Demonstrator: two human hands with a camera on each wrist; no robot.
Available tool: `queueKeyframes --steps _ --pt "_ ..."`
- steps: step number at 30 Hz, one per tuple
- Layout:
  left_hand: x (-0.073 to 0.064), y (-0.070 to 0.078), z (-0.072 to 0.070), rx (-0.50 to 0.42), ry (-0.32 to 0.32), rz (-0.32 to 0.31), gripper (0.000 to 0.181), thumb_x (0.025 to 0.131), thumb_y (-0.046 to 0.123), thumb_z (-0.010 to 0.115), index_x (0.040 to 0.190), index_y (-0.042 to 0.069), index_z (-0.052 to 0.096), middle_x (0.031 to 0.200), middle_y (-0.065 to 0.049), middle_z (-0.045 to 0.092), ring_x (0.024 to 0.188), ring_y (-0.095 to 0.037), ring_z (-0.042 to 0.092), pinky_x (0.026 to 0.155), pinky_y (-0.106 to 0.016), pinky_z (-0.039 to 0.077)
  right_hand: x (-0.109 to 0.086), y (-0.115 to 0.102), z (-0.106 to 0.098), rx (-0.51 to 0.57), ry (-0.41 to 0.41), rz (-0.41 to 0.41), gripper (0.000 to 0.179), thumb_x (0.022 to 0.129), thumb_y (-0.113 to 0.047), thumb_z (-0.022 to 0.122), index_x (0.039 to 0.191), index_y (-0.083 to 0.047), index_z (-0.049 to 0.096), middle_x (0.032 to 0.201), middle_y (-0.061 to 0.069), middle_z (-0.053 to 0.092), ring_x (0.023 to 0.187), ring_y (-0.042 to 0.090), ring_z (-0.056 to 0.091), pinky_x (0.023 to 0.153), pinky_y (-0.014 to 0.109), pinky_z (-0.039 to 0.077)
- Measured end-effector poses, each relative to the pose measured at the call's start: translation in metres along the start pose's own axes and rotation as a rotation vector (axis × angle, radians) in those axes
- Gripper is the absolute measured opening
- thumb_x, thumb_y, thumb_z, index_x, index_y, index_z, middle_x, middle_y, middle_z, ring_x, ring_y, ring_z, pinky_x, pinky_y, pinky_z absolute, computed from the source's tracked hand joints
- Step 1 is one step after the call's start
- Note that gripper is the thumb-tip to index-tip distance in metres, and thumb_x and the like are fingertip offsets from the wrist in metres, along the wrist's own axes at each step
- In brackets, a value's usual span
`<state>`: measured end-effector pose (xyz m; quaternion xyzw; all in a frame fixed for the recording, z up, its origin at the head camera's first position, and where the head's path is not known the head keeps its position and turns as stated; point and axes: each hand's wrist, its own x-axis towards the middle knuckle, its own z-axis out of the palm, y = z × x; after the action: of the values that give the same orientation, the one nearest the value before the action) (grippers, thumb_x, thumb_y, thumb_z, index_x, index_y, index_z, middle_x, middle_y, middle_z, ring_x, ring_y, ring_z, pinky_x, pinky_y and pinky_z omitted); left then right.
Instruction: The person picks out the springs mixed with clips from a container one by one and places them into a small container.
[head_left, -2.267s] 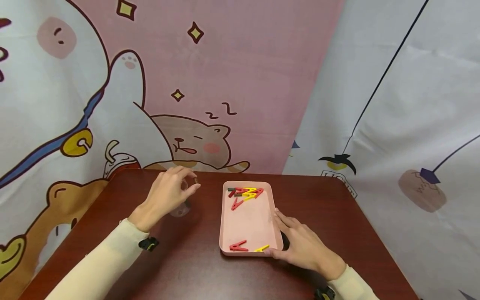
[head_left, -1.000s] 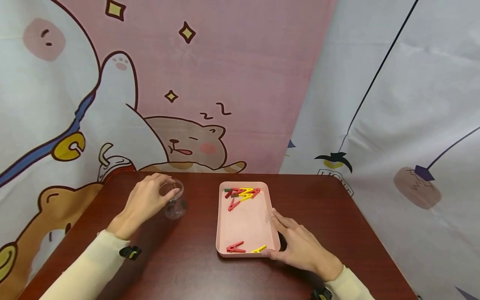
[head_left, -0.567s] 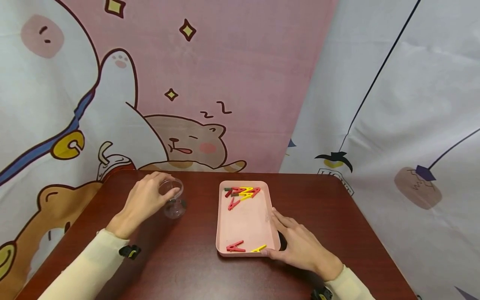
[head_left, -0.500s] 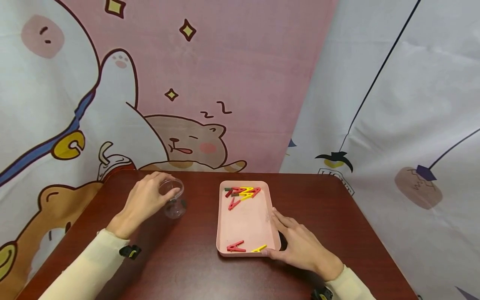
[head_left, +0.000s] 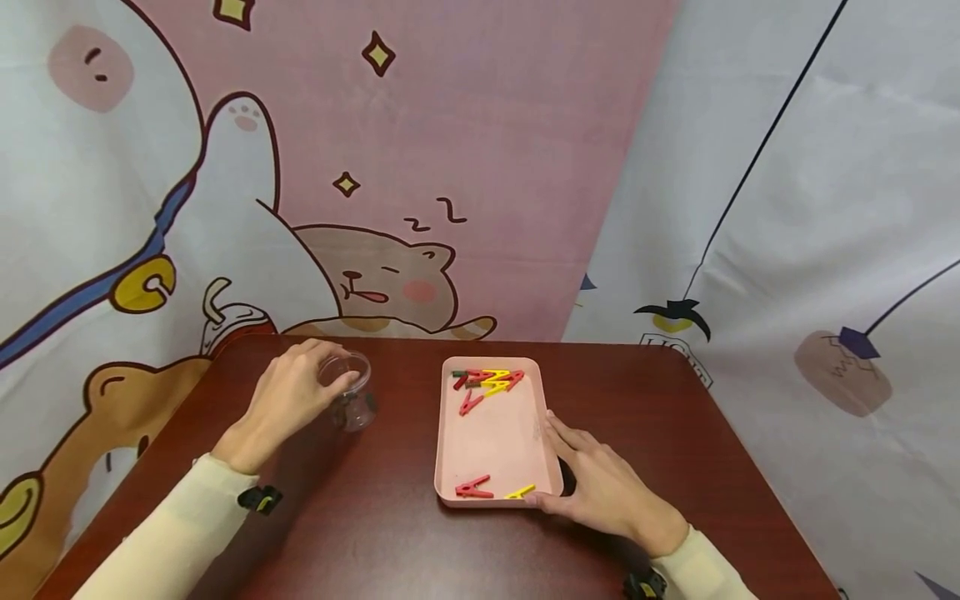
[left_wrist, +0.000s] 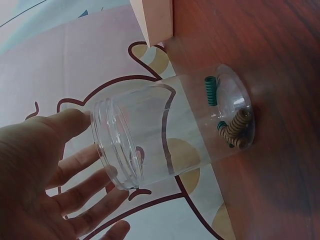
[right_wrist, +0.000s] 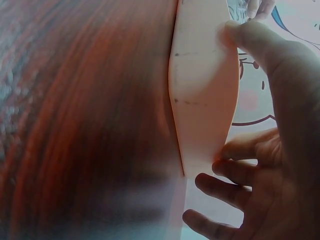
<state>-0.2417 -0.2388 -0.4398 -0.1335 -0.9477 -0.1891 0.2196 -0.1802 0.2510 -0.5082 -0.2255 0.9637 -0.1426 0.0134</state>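
Observation:
Fingers and thumb of my left hand [head_left: 288, 396] grip the mouth of a clear jar [head_left: 356, 410], which stands upright on the table. In the left wrist view several coil springs, green [left_wrist: 211, 91] and tan [left_wrist: 239, 121], lie at the jar's bottom. The right hand [head_left: 603, 492] rests at the near right corner of a pink tray [head_left: 495, 442], thumb on the front rim and fingers loosely along the right side. Red and yellow plastic clips and small dark pieces lie at the tray's far end. A red clip [head_left: 474, 487] and a yellow clip [head_left: 521, 492] lie near its front.
A dark red-brown wooden table [head_left: 375, 533] carries everything. Its far edge meets a cartoon-printed curtain [head_left: 510, 167]. Table surface separates the jar from the tray.
Earliest, my left hand pinched a small spring up near the jar's far side; it then moved left to the jar's mouth, the spring no longer seen in it. The right hand keeps its place.

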Motion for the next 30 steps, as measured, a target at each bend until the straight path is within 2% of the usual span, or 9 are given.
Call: queueKeyframes --steps 7,13,20,26,30 --pt "0.001 0.004 0.0 -0.014 0.01 0.009 0.035 0.1 0.031 0.095 0.126 0.01 0.085 0.13 -0.018 0.083 0.118 -0.043 0.08 0.093 -0.067 0.065 0.001 0.0 0.002 -0.002 0.011 -0.013 0.122 0.092 -0.094 0.072 0.177 -0.009 0.049 0.189 0.01 0.042 0.161 0.04 0.06 0.12 0.064 0.06" --pt "0.003 0.015 0.003 -0.042 0.015 0.046 0.024 0.101 0.029 0.093 0.12 0.017 0.087 0.128 -0.012 0.084 0.116 -0.038 0.08 0.088 -0.061 0.066 0.002 0.0 0.001 -0.003 0.005 -0.013 0.126 0.091 -0.098 0.068 0.178 -0.009 0.047 0.189 0.009 0.042 0.161 0.04 0.06 0.119 0.063 0.061" --pt "0.007 0.026 0.011 -0.016 0.058 0.117 0.032 0.099 0.032 0.095 0.121 0.011 0.086 0.121 -0.012 0.085 0.098 -0.032 0.078 0.078 -0.052 0.063 0.002 -0.001 0.001 -0.018 0.024 -0.028 0.125 0.092 -0.098 0.068 0.177 -0.009 0.048 0.188 0.01 0.043 0.159 0.039 0.062 0.118 0.062 0.062" --pt "0.011 0.036 0.015 -0.03 0.054 0.124 0.031 0.099 0.032 0.094 0.122 0.012 0.086 0.116 -0.01 0.084 0.095 -0.029 0.075 0.084 -0.055 0.06 0.002 0.001 0.0 -0.021 0.022 -0.021 0.125 0.091 -0.098 0.068 0.177 -0.009 0.048 0.189 0.01 0.043 0.159 0.039 0.062 0.117 0.061 0.062" --pt "0.013 0.043 0.018 -0.026 0.047 0.127 0.031 0.099 0.032 0.094 0.122 0.014 0.086 0.109 -0.007 0.081 0.09 -0.023 0.069 0.082 -0.05 0.057 0.001 0.001 0.001 -0.029 0.021 -0.018 0.126 0.091 -0.099 0.067 0.177 -0.01 0.048 0.189 0.009 0.043 0.158 0.039 0.063 0.116 0.06 0.063"
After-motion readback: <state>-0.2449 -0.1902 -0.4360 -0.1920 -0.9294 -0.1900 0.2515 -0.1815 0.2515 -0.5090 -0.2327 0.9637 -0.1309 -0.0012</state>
